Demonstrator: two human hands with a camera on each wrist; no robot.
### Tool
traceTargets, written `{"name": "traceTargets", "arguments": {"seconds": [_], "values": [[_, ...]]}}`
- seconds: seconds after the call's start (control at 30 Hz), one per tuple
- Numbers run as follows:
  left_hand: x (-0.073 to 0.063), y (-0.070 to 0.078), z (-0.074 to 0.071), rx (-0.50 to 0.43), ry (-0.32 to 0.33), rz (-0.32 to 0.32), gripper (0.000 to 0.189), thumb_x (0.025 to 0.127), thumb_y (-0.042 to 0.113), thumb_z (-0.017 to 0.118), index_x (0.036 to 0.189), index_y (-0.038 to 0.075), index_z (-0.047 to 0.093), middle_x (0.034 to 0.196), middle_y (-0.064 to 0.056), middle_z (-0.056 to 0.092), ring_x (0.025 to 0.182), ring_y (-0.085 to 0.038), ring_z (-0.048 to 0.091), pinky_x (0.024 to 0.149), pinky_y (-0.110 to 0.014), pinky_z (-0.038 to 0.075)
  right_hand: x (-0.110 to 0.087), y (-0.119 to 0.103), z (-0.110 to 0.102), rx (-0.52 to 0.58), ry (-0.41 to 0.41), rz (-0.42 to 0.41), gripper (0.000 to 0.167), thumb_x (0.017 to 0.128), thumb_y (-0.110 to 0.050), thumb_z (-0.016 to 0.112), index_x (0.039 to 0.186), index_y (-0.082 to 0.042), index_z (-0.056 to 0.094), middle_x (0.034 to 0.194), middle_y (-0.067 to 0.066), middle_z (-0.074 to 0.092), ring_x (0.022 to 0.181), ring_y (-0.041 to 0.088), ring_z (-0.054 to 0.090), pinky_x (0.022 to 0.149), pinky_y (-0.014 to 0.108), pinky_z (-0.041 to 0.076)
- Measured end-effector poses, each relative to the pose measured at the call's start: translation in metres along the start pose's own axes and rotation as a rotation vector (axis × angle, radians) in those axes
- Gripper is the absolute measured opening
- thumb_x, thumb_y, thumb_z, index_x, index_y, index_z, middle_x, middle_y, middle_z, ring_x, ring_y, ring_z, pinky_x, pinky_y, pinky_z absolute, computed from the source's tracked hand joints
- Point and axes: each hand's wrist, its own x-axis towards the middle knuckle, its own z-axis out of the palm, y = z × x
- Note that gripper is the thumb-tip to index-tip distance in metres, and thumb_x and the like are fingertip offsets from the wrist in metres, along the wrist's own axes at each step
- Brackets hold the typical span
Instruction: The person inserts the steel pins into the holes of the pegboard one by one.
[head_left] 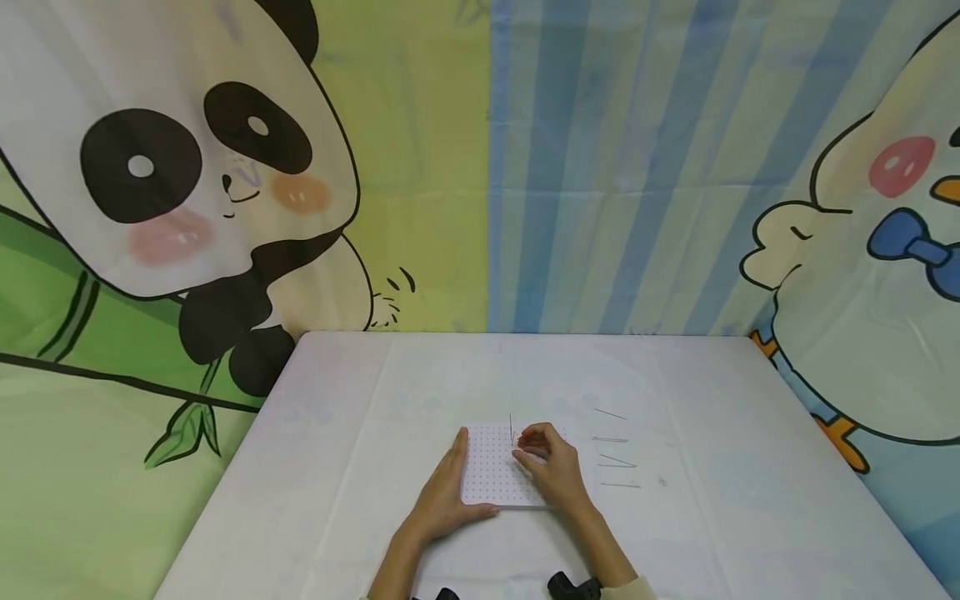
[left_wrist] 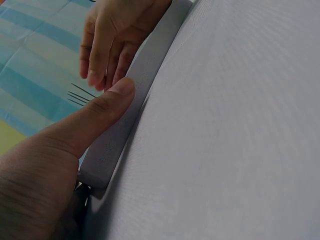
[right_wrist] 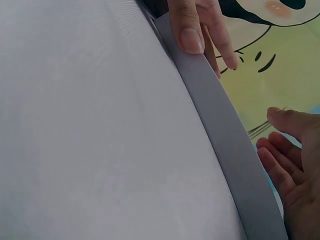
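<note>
A white board with rows of small holes [head_left: 487, 468] lies on the table. My left hand [head_left: 442, 493] braces its near left corner, with straight fingers along the left side and the thumb on the front edge. Several thin dark sticks [left_wrist: 78, 96] stand up from the board. My right hand [head_left: 558, 475] hovers over the board's right half beside these sticks. In the right wrist view its thumb [right_wrist: 282, 119] and bent fingers are apart, and the thumb partly covers the sticks. No stick is plainly pinched there.
Several loose thin sticks [head_left: 611, 413] lie in spaced rows on the white-covered table [head_left: 712, 517], right of the board. Black wrist devices [head_left: 573, 587] show at the bottom edge. A printed cloth [head_left: 420, 167] with cartoon animals hangs behind the table.
</note>
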Motion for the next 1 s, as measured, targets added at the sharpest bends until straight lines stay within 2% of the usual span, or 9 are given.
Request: {"name": "traceTargets", "arguments": {"seconds": [0.17,0.23,0.3,0.4,0.43,0.6,0.77,1.0], "values": [[0.000,0.002,0.001,-0.010,-0.024,-0.024,0.127,0.061,0.061,0.074,0.148,0.006,0.000,0.153,-0.013,0.009,0.137,-0.031,0.018,0.107,-0.047,0.022,-0.010,-0.003,-0.028,-0.008,0.091,0.004,0.021,0.076,-0.003,0.072,0.094,-0.003,0.063,0.090,0.004,0.065,0.083,0.019,0.065,0.077,0.025,0.052],[0.001,0.003,0.001,-0.010,-0.034,-0.036,0.127,0.061,0.060,0.075,0.148,0.007,0.000,0.153,-0.012,0.007,0.137,-0.030,0.017,0.108,-0.047,0.021,-0.013,-0.014,-0.044,-0.060,0.129,0.014,0.016,0.076,0.001,0.072,0.090,-0.002,0.064,0.088,0.005,0.066,0.081,0.020,0.065,0.076,0.027,0.052],[0.001,0.004,0.000,-0.001,-0.036,-0.037,0.127,0.061,0.061,0.074,0.148,0.007,-0.001,0.153,-0.012,0.007,0.137,-0.029,0.016,0.108,-0.046,0.021,-0.019,-0.014,-0.061,-0.121,0.159,0.015,0.014,0.076,0.001,0.072,0.088,-0.004,0.066,0.086,0.003,0.066,0.079,0.016,0.065,0.074,0.023,0.052],[0.000,0.003,-0.001,0.005,-0.026,-0.027,0.127,0.061,0.060,0.075,0.148,0.006,0.000,0.153,-0.013,0.008,0.137,-0.030,0.017,0.108,-0.047,0.021,-0.028,-0.011,-0.087,-0.218,0.183,0.060,0.012,0.076,-0.003,0.073,0.086,-0.008,0.068,0.085,0.000,0.067,0.076,0.012,0.063,0.071,0.021,0.050],[0.000,0.003,-0.001,0.008,-0.022,-0.025,0.127,0.061,0.060,0.075,0.148,0.006,0.001,0.153,-0.013,0.009,0.137,-0.031,0.018,0.107,-0.047,0.022,-0.033,-0.003,-0.094,-0.247,0.189,0.070,0.012,0.076,-0.005,0.074,0.085,-0.011,0.068,0.084,-0.003,0.067,0.075,0.009,0.062,0.070,0.018,0.048],[0.000,0.002,-0.002,0.003,-0.017,-0.029,0.126,0.061,0.056,0.077,0.148,0.004,0.002,0.153,-0.013,0.008,0.137,-0.031,0.018,0.107,-0.048,0.022,-0.049,0.017,-0.121,-0.385,0.180,0.160,0.010,0.075,-0.019,0.076,0.083,-0.021,0.071,0.082,-0.010,0.066,0.078,0.006,0.055,0.069,0.018,0.042],[0.000,0.001,0.000,-0.016,-0.026,-0.045,0.127,0.061,0.058,0.076,0.148,0.006,0.001,0.153,-0.011,0.008,0.137,-0.029,0.017,0.108,-0.047,0.021,-0.058,0.030,-0.131,-0.464,0.134,0.235,0.010,0.072,-0.018,0.078,0.078,-0.023,0.071,0.083,-0.010,0.063,0.079,0.005,0.052,0.069,0.015,0.044],[0.001,0.000,0.000,-0.008,-0.032,-0.054,0.127,0.060,0.060,0.075,0.148,0.008,0.000,0.154,-0.010,0.007,0.138,-0.029,0.016,0.108,-0.046,0.020,-0.058,0.037,-0.131,-0.489,0.050,0.219,0.013,0.070,-0.016,0.079,0.074,-0.026,0.071,0.083,-0.015,0.064,0.080,0.006,0.048,0.073,0.020,0.042]]}}
